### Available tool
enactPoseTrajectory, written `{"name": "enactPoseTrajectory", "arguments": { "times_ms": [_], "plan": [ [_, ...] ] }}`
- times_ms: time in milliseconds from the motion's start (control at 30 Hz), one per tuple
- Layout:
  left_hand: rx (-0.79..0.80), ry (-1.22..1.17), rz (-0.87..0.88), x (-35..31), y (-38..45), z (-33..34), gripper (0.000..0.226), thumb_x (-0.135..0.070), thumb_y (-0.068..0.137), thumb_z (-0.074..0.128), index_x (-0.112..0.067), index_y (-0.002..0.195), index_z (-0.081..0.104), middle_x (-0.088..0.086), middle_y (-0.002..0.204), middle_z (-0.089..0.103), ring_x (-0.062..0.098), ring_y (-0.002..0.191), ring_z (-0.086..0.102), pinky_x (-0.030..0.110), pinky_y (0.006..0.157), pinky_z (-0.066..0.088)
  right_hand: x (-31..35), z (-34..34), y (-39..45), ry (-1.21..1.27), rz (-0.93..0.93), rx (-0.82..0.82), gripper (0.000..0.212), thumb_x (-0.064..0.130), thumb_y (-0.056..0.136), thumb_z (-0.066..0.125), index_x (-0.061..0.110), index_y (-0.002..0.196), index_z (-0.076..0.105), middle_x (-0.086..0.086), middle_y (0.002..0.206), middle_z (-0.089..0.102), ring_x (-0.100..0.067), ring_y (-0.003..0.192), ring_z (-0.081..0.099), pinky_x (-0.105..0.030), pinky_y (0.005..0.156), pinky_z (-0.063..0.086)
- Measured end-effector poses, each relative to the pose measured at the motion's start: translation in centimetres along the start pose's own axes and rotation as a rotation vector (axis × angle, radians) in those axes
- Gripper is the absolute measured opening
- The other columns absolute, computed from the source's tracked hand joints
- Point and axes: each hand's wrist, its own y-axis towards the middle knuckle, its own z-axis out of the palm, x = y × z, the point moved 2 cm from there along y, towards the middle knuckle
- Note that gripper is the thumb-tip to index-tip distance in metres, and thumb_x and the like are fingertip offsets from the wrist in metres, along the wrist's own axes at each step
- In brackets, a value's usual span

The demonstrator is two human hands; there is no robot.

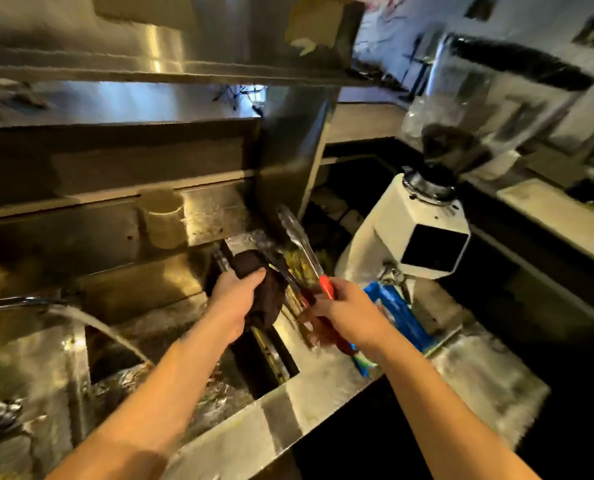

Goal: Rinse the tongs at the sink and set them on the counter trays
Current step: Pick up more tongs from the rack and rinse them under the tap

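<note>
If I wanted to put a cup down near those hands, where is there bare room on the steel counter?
Bare steel shows along the stainless counter's front edge, between the sink basin and the blue packet, and right of that packet. Around the right hand gripping the red-handled metal tongs, and beside the white coffee grinder, it is crowded.

Single head-worn view, looking forward and down at close range, tilted; sink [80, 375] below-left of both hands, counter beyond them.
</note>
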Motion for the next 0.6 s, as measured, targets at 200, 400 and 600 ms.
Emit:
{"name": "enactPoseTrajectory", "arguments": {
  "times_ms": [200, 400, 600],
  "plan": [
    [0.213, 0.104, -0.009, 1.9, -2.6, 11.0, 0.008, -0.009, 0.092, 0.062, -0.012, 0.090, 0.069, 0.011, 0.086, 0.073, 0.028, 0.084, 0.069, 0.040, 0.085, 0.054, -2.6, -8.6, -5.0, 0.243, 0.001, -0.032, 0.020, -0.005, 0.084, 0.048, 0.004, 0.094, 0.062, -0.022, 0.081, 0.073, -0.023, 0.042, 0.058, -0.022, 0.038, 0.043],
    [0.454, 0.164, 0.048, 4.3, -5.8, 21.7, 0.017, -0.004, 0.093, 0.059, 0.002, 0.106, 0.068, 0.017, 0.092, 0.070, 0.027, 0.082, 0.065, 0.032, 0.077, 0.051, -5.9, -17.9, -9.4, 0.413, 0.001, -0.226, 0.018, -0.001, 0.082, 0.048, 0.003, 0.096, 0.059, -0.021, 0.079, 0.073, -0.027, 0.043, 0.059, -0.025, 0.037, 0.045],
    [0.599, 0.152, 0.033, 6.8, -8.4, 33.7, 0.015, -0.006, 0.093, 0.060, -0.008, 0.104, 0.070, 0.000, 0.082, 0.076, 0.014, 0.078, 0.069, 0.027, 0.074, 0.055, -9.1, -28.3, -12.2, 0.582, 0.016, -0.409, 0.029, 0.032, 0.088, 0.051, 0.005, 0.096, 0.061, -0.013, 0.071, 0.069, -0.023, 0.046, 0.059, -0.025, 0.038, 0.045]
  ]
}}
